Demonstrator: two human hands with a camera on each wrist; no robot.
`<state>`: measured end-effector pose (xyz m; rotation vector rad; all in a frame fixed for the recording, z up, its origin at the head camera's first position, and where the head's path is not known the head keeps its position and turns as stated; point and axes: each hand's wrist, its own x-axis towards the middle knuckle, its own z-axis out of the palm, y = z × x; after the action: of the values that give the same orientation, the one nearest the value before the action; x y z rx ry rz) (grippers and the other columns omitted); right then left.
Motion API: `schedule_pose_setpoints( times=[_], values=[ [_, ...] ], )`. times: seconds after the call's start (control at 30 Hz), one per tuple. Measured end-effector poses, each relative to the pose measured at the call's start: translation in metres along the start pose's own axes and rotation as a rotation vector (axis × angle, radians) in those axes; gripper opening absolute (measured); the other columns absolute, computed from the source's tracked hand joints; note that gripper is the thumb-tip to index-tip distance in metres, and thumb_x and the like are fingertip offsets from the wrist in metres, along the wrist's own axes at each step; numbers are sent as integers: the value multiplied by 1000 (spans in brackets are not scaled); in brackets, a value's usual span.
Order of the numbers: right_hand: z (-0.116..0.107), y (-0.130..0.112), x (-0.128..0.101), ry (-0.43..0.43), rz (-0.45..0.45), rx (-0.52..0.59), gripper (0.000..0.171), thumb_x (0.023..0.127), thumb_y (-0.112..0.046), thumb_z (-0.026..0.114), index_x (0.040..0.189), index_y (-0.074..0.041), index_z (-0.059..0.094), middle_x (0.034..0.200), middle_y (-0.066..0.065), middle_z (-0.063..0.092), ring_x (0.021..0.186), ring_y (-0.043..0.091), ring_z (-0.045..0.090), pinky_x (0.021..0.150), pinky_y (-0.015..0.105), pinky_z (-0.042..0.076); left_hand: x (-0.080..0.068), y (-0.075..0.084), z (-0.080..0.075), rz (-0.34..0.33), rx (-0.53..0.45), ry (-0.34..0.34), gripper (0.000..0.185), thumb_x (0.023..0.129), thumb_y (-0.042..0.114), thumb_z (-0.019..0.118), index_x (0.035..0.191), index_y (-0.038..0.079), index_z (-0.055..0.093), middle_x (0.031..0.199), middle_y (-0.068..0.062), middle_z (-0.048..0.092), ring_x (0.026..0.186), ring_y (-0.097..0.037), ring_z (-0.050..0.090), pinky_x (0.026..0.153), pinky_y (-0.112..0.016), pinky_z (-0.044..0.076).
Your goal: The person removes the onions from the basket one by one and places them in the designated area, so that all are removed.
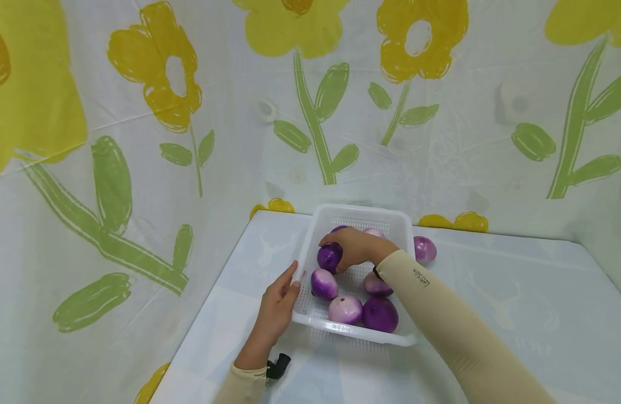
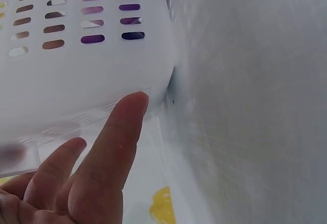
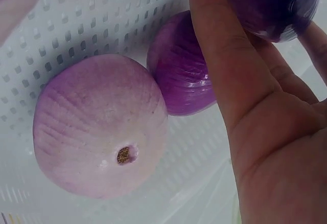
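- White plastic basket (image 1: 398, 224), slotted walls, sits on the pale tabletop (image 1: 517, 303) near the back corner; flower-print sheet (image 1: 138, 112) hangs behind & to the sides.
- My right hand (image 1: 353, 247) is inside the basket, fingers curled over a dark purple onion (image 1: 329, 257) at the left wall; grip looks full, w/ thumb & fingers wrapped round it.
- Right wrist view: the held onion (image 3: 271, 4) is at the fingertips, top of frame; below it a pale onion (image 3: 97, 127), root end facing the camera, touches a darker purple one (image 3: 179, 65) on the basket floor.
- My left hand (image 1: 277, 306) is flat & relaxed, fingers straight against the basket's outer left wall, holding nothing; left wrist view shows a fingertip (image 2: 130, 111) on the wall.
- Approx 7 onions in the basket from the head view; one more onion (image 1: 424, 248) lies on the tabletop just outside the right wall.
- To do this well, I reckon: keep the left hand bracing so the light basket can't slide, hold the onion firm since the skin looks slick, move it clear of its neighbours & the rim.
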<state>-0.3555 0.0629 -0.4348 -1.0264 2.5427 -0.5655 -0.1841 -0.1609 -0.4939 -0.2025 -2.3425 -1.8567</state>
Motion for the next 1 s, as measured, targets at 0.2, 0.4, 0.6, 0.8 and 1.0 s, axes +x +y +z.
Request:
schedule_pose_setpoints(
  times=[0.2, 0.4, 0.6, 0.8, 1.0],
  values=[
    [-4, 2, -7, 4, 4, -23, 77, 75, -11, 95, 146, -22, 65, 132, -1, 69, 120, 20, 62, 107, 45, 49, 1, 2, 4, -12, 60, -15, 53, 112, 19, 53, 163, 12, 41, 167, -5, 38, 140, -31, 51, 109, -54, 46],
    [-10, 2, -15, 24, 5, -5, 77, 77, -11, 94, 147, -22, 64, 140, 1, 66, 126, 21, 60, 109, 43, 48, 1, 6, 4, 6, 92, -28, 53, 113, 18, 51, 164, 13, 39, 167, -7, 37, 145, -30, 43, 117, -57, 35],
    [-17, 2, -25, 81, 17, 34, 77, 79, -11, 94, 149, -17, 62, 144, 1, 64, 131, 23, 57, 110, 44, 47, 3, 4, 2, 9, 107, -44, 54, 113, 16, 48, 166, 14, 35, 169, -7, 32, 155, -30, 28, 124, -53, 23],
    [-22, 9, -31, 179, -13, 19, 80, 82, -22, 93, 153, -15, 57, 147, 4, 62, 131, 26, 58, 108, 44, 50, 2, 3, 0, -20, 93, -48, 55, 114, 15, 47, 167, 18, 33, 171, -4, 30, 156, -27, 26, 124, -51, 23],
    [-33, 16, -51, 267, 3, 127, 81, 83, -24, 92, 155, -22, 54, 149, 3, 59, 111, 21, 70, 95, 37, 57, 2, 3, 0, -25, 95, -51, 54, 114, 17, 47, 166, 19, 34, 170, -1, 31, 156, -26, 27, 124, -50, 23]
  ],
)
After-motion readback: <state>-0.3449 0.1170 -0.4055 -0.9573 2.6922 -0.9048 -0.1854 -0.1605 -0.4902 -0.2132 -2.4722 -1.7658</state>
